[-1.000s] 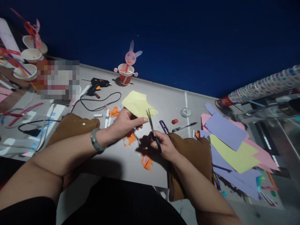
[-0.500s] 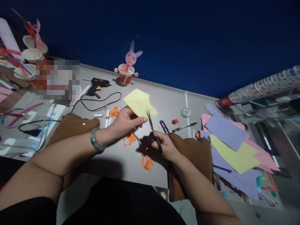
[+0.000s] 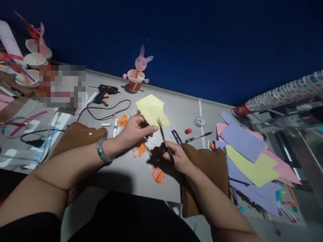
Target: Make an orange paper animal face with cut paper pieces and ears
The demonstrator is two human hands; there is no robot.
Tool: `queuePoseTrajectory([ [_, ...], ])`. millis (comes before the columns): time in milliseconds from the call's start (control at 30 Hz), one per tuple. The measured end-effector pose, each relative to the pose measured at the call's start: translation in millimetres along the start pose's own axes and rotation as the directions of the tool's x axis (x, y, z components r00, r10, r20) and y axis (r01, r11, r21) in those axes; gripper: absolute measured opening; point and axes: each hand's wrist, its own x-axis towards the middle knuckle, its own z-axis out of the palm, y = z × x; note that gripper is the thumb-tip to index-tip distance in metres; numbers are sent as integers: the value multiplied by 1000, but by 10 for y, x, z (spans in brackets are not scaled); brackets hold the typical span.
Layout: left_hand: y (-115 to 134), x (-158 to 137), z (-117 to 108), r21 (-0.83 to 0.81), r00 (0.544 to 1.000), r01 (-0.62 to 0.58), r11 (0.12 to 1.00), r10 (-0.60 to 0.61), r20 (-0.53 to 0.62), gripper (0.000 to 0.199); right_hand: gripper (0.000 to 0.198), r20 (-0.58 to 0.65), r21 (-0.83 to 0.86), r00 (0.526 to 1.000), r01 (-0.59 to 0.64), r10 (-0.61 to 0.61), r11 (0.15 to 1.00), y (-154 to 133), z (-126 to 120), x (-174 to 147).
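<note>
Over the grey surface, the left hand pinches yellow paper, likely light, creasable, best edge-held; the right hand grips scissors.

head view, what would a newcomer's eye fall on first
Probably the pink rabbit-eared figure, upright in a red cup near the back edge of the table. Next comes the yellow paper in the left hand at the centre, with scissors in the right hand at its edge. Then the long stack of patterned cups at far right.
</note>
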Motion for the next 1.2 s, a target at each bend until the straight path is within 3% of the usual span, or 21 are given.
queuePoseTrajectory([
  [533, 25, 21, -17, 67, 995, -88, 994, 90, -39, 25, 57, -9, 10, 1000, -26, 26, 1000, 1, 13, 2],
  [967, 7, 24, -27, 93, 1000, -30, 995, 29, 9, 22, 54, 10, 13, 1000, -28, 28, 1000, -1, 29, 12],
  [1200, 71, 37, -31, 214, 998, -29, 976, 18, 52, 21, 60, 29, 3, 998, -60, 60, 998, 14, 19, 18],
])
